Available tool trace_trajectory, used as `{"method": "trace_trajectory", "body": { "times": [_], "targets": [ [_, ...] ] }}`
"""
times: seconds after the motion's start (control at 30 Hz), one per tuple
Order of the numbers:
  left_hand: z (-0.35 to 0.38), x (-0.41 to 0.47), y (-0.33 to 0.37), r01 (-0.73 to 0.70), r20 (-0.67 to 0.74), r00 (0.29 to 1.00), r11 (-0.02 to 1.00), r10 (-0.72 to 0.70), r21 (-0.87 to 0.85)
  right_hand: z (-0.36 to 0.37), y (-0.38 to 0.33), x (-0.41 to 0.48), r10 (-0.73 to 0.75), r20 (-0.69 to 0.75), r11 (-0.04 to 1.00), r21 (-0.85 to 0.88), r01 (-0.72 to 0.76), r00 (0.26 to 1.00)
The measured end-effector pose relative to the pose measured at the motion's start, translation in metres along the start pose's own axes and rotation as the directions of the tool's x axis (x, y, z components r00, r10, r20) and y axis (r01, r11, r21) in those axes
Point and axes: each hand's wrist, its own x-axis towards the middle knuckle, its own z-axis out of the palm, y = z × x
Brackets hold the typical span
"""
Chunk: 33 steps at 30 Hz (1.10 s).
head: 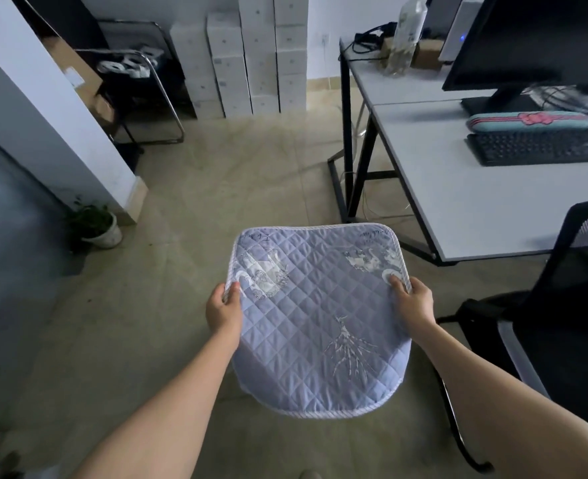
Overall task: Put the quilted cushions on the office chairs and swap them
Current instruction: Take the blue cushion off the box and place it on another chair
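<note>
A pale blue quilted cushion [316,316] with white printed figures and a white corded edge hangs in the air over the floor in front of me. My left hand [224,310] grips its left edge, thumb on top. My right hand [414,300] grips its right edge the same way. A black office chair [555,305] with a mesh back stands at the right, beside the cushion, its seat bare. No second cushion shows.
A white desk [475,195] on black legs at the right carries a monitor [534,39], keyboard [541,146] and a pencil case. A potted plant [95,226] sits by the wall at left. Stacked white boxes [258,53] and a metal-frame chair [140,84] stand at the back.
</note>
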Motion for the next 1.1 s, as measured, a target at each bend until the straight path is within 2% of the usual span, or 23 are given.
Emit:
{"method": "trace_trajectory", "body": {
  "times": [0.27, 0.53, 0.77, 1.1],
  "targets": [
    [0.016, -0.048, 0.046, -0.033, 0.071, 0.997, 0.999, 0.033, 0.003, -0.063, -0.010, -0.016, -0.052, -0.084, 0.999, -0.001, 0.052, 0.995],
    [0.054, -0.114, 0.078, -0.078, 0.134, 0.988, 0.997, 0.074, 0.028, -0.158, 0.000, -0.037, -0.072, -0.182, 0.996, 0.041, 0.081, 0.981],
    [0.094, -0.209, 0.090, -0.081, 0.234, 0.968, 0.996, 0.089, -0.041, -0.262, 0.035, -0.060, -0.045, -0.253, 0.996, 0.061, 0.063, 0.966],
    [0.152, -0.372, 0.078, -0.123, 0.295, 0.948, 0.992, 0.120, -0.010, -0.427, 0.103, -0.097, -0.078, -0.346, 0.997, -0.008, 0.080, 0.935]
  ]
}}
